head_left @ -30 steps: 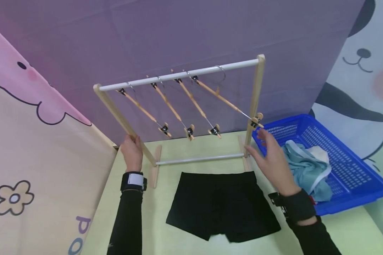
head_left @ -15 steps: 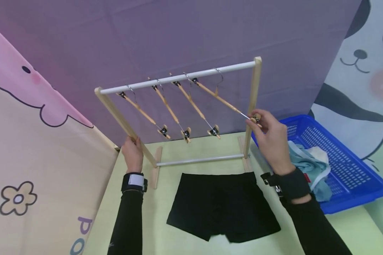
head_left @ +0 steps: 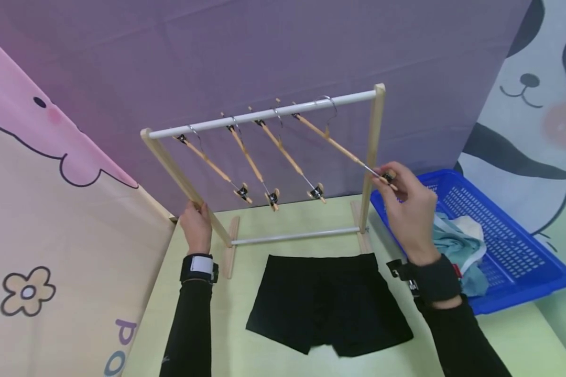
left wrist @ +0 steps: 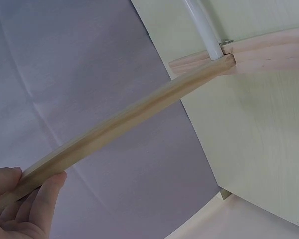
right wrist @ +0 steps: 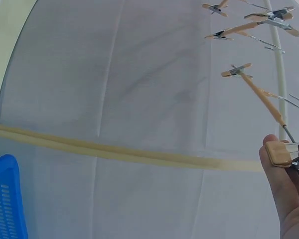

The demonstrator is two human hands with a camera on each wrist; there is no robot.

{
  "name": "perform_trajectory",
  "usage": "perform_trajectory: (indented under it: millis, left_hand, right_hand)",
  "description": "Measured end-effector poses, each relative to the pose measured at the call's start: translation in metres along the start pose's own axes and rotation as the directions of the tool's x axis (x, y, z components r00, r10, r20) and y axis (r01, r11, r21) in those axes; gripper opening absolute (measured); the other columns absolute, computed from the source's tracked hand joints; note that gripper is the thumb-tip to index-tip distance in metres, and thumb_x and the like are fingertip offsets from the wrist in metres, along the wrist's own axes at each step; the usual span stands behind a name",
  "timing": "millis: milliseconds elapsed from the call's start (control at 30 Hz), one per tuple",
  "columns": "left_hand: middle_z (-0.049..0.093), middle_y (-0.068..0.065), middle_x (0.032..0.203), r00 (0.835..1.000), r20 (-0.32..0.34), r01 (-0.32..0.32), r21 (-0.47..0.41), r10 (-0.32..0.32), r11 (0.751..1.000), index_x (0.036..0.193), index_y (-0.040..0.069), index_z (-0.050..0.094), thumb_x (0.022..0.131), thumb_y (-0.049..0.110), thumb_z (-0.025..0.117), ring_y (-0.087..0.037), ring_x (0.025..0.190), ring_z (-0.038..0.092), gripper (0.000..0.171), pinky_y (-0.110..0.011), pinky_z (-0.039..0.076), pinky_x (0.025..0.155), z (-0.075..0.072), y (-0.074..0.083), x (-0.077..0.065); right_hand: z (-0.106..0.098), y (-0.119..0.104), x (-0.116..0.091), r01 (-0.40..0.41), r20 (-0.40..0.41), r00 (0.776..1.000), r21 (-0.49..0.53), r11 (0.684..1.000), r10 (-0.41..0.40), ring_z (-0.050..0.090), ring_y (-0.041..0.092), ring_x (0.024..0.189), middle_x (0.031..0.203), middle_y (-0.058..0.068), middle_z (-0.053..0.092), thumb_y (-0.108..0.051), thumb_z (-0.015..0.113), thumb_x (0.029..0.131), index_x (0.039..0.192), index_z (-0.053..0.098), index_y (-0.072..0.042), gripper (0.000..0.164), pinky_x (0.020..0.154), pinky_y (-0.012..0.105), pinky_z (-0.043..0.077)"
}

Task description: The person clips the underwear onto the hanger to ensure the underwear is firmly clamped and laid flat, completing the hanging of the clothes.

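My left hand (head_left: 196, 229) grips the left wooden post (left wrist: 114, 122) of a small clothes rack, thumb on one side and fingers on the other. At the rack's right end my right hand (head_left: 407, 209) pinches the near clip (right wrist: 279, 153) of the rightmost wooden clip hanger (head_left: 341, 148). That hanger's metal hook still loops over the white top rail (head_left: 264, 115). Three more clip hangers, one of them the middle hanger (head_left: 283, 149), hang to its left. Black shorts (head_left: 327, 303) lie flat on the table in front of the rack, waistband toward it.
A blue plastic basket (head_left: 523, 251) stands right of the rack, with a crumpled teal and white garment (head_left: 457, 243) inside. Behind the rack is a purple cloth backdrop (head_left: 264, 47). A lower white bar (head_left: 297, 236) joins the rack's feet near the table.
My right hand has risen from beside the right post, taken hold of the rightmost hanger's clip and drawn it slightly rightward. My left hand keeps its grip on the post.
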State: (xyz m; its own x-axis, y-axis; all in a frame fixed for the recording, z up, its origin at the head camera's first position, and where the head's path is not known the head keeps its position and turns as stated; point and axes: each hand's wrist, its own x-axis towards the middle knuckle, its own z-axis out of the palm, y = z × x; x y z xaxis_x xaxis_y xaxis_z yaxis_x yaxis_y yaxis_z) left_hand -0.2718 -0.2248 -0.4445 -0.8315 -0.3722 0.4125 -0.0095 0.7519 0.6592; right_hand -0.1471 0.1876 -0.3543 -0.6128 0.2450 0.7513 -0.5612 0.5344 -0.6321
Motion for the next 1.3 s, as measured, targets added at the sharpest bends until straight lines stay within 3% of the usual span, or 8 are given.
perform_trajectory:
  millis: [233, 533, 700, 767, 1067, 1167, 1300]
  left_hand:
    - [0.068, -0.030, 0.094, 1.000, 0.001, 0.006, -0.012, -0.006, 1.000, 0.103, -0.010, 0.062, 0.100, 0.014, 0.059, -0.042, 0.082, 0.068, 0.024, -0.049, 0.057, 0.067, 0.001, 0.001, -0.001]
    - [0.068, -0.031, 0.094, 1.000, -0.013, -0.009, -0.021, 0.008, 1.000, 0.098, -0.009, 0.062, 0.100, 0.014, 0.059, -0.043, 0.082, 0.068, 0.024, -0.050, 0.056, 0.068, 0.000, 0.002, -0.001]
    - [0.069, -0.031, 0.095, 1.000, -0.021, -0.006, -0.036, 0.005, 0.999, 0.097, -0.009, 0.062, 0.100, 0.014, 0.060, -0.043, 0.083, 0.068, 0.023, -0.050, 0.057, 0.070, 0.001, 0.001, -0.002]
    - [0.069, -0.031, 0.096, 1.000, -0.020, 0.001, -0.043, -0.001, 0.999, 0.098, -0.009, 0.062, 0.100, 0.014, 0.060, -0.042, 0.084, 0.069, 0.023, -0.050, 0.057, 0.070, 0.001, 0.001, -0.003]
    - [0.069, -0.029, 0.100, 0.999, -0.031, 0.028, -0.039, -0.030, 0.999, 0.103, -0.008, 0.062, 0.101, 0.016, 0.059, -0.042, 0.090, 0.069, 0.025, -0.049, 0.057, 0.073, 0.001, 0.000, -0.002]
    - [0.068, -0.027, 0.110, 0.998, -0.042, 0.048, -0.070, -0.051, 0.996, 0.114, -0.005, 0.061, 0.101, 0.019, 0.058, -0.041, 0.097, 0.067, 0.027, -0.049, 0.056, 0.081, 0.009, -0.005, -0.012]
    - [0.058, -0.023, 0.127, 0.991, -0.115, 0.058, -0.117, -0.071, 0.991, 0.133, -0.001, 0.049, 0.100, 0.022, 0.060, -0.037, 0.112, 0.058, 0.041, -0.046, 0.049, 0.094, 0.027, -0.013, -0.041]
  right_hand:
    - [-0.013, 0.005, -0.025, -0.042, 0.025, 0.999, -0.015, 0.999, 0.042, 0.064, -0.012, 0.096, 0.104, 0.015, 0.074, 0.000, 0.069, 0.091, 0.108, 0.067, 0.003, 0.018, 0.076, 0.006, 0.050]
    - [-0.023, 0.040, -0.078, -0.107, 0.082, 0.989, -0.143, 0.984, 0.119, 0.062, -0.016, 0.093, 0.098, 0.012, 0.075, -0.003, 0.071, 0.090, 0.105, 0.067, -0.002, 0.015, 0.075, 0.001, 0.046]
    - [-0.025, 0.058, -0.105, -0.106, 0.175, 0.974, -0.226, 0.968, 0.148, 0.071, 0.015, 0.088, 0.096, 0.007, 0.075, -0.006, 0.071, 0.091, 0.104, 0.068, -0.007, 0.014, 0.075, -0.002, 0.042]
    - [-0.025, 0.066, -0.114, -0.111, 0.219, 0.962, -0.237, 0.965, 0.164, 0.071, 0.021, 0.088, 0.095, 0.007, 0.075, -0.005, 0.071, 0.091, 0.104, 0.068, -0.008, 0.014, 0.077, -0.003, 0.041]
    - [-0.017, 0.091, -0.142, -0.188, 0.328, 0.916, -0.152, 0.970, 0.229, 0.066, 0.002, 0.093, 0.096, 0.003, 0.073, -0.006, 0.070, 0.091, 0.104, 0.068, -0.012, 0.014, 0.075, 0.001, 0.046]
    - [-0.017, 0.098, -0.148, -0.200, 0.348, 0.905, -0.161, 0.966, 0.246, 0.062, -0.001, 0.086, 0.094, -0.002, 0.073, -0.008, 0.070, 0.091, 0.103, 0.068, -0.015, 0.014, 0.070, 0.005, 0.047]
    - [-0.015, 0.108, -0.154, -0.224, 0.400, 0.876, -0.158, 0.962, 0.270, 0.056, 0.002, 0.076, 0.094, -0.004, 0.072, -0.011, 0.069, 0.093, 0.104, 0.067, -0.017, 0.013, 0.062, 0.015, 0.047]
